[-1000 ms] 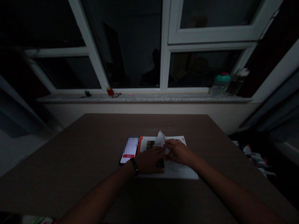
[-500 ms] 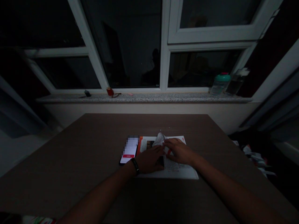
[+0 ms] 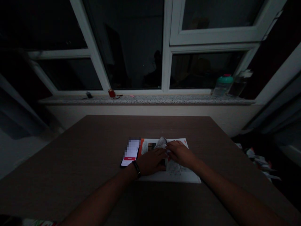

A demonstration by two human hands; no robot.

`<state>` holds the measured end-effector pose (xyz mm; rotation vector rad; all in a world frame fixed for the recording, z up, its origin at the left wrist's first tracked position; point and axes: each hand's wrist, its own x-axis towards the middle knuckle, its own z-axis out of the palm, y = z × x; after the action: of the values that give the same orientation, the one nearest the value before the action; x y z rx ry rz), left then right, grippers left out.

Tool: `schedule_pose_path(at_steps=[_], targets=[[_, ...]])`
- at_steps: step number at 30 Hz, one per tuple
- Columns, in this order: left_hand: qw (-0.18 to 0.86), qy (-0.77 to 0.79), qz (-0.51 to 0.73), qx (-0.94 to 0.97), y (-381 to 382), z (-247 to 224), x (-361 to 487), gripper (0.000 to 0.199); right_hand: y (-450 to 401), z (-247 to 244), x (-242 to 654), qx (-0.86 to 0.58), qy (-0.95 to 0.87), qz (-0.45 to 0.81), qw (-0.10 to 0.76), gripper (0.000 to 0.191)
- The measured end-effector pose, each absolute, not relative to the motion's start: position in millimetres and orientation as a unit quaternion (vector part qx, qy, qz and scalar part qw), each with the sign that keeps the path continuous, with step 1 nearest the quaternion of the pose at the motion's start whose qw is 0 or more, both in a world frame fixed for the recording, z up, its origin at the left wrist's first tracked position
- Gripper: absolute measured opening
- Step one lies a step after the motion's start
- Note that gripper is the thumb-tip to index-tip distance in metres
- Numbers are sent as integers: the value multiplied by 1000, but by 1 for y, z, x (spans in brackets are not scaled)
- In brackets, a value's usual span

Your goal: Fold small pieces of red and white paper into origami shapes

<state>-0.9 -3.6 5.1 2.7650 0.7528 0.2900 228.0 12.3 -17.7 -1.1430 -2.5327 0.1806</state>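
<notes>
In the head view a printed magazine-like sheet [image 3: 176, 177] with orange, pictures and text lies flat on the brown table. On it, my left hand [image 3: 150, 160] rests palm down with its fingers stretched out, a dark band at the wrist. My right hand [image 3: 180, 153] has its fingers bent and drawn together at a crumpled, whitish thin piece [image 3: 161, 142], paper or plastic film, which stands up a little beyond my fingertips. The fingertips of both hands nearly meet there, and they hide the piece's lower part.
A lit phone [image 3: 130, 151] lies just left of the sheet. Past the table [image 3: 113, 128] runs a stone windowsill [image 3: 150, 99] with a small red jar [image 3: 111, 93], a teal-lidded bottle [image 3: 223, 85] and a clear bottle [image 3: 238, 84]. The room is dim.
My right hand has shifted very slightly, its fingers drawn in closer at the crumpled piece. The left hand stays in place, and the whole view has moved a little.
</notes>
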Motion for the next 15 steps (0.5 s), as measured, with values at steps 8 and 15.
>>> schedule_pose_path(at_steps=[8,15], targets=[[117,255,97,955,-6,6,0,48,11,-16,227,-414,-894,41,165,24],[102,268,92,954,-6,2,1,54,12,-18,228,-404,-900,35,160,24]])
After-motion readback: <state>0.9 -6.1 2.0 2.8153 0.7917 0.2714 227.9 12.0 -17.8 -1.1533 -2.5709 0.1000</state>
